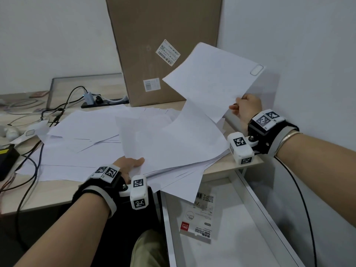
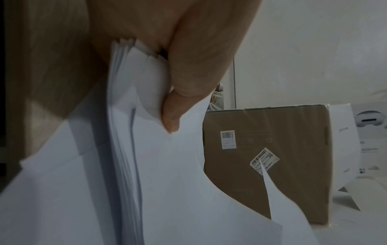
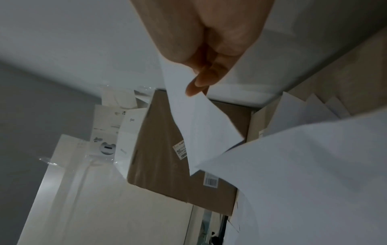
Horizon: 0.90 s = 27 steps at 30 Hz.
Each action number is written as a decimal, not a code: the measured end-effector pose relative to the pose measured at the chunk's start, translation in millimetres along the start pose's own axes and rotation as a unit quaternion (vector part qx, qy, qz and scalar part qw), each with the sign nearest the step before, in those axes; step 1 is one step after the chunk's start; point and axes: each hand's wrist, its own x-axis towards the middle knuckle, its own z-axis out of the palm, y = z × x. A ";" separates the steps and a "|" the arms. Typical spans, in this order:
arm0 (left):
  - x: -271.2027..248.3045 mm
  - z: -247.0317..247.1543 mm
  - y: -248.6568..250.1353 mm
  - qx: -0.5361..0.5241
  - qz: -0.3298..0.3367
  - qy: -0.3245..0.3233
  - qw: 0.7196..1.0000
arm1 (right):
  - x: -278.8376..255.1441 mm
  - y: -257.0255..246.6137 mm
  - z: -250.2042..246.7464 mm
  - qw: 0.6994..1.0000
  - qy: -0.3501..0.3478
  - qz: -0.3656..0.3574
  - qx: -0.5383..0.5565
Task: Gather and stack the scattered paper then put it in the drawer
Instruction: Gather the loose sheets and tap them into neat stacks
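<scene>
My left hand [image 1: 128,165] grips the near corner of a thick bundle of white sheets [image 1: 173,143], thumb on top; in the left wrist view the thumb [image 2: 184,79] presses the stacked paper edges [image 2: 125,116]. My right hand [image 1: 245,109] pinches one loose white sheet [image 1: 212,78] by its lower corner and holds it raised over the bundle; the right wrist view shows this sheet [image 3: 201,126] under the fingertips [image 3: 199,82]. More scattered sheets [image 1: 81,135] lie on the desk to the left. The open white drawer [image 1: 240,228] sits below the desk edge at lower right.
A tall cardboard box [image 1: 163,47] stands at the back against the wall. Cables [image 1: 57,110], a power strip [image 1: 104,102] and a black device [image 1: 5,160] crowd the desk's left. A sticker pack [image 1: 198,218] lies in the drawer. The wall is close on the right.
</scene>
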 end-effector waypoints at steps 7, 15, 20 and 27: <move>-35.9 15.5 6.2 -0.006 0.024 0.002 1.000 | 2.5 -15.1 -7.6 0.998 0.026 -0.007 0.059; -29.6 12.9 2.8 -0.005 0.025 -0.009 1.000 | -6.3 0.1 -6.9 0.986 -0.101 0.021 -0.127; -28.4 10.0 3.9 0.018 0.023 -0.012 0.999 | -10.6 39.6 -19.1 0.932 -0.185 0.043 -0.309; -29.0 12.9 5.7 0.070 0.053 0.052 0.995 | -12.7 54.9 -24.6 0.881 -0.240 0.023 -0.407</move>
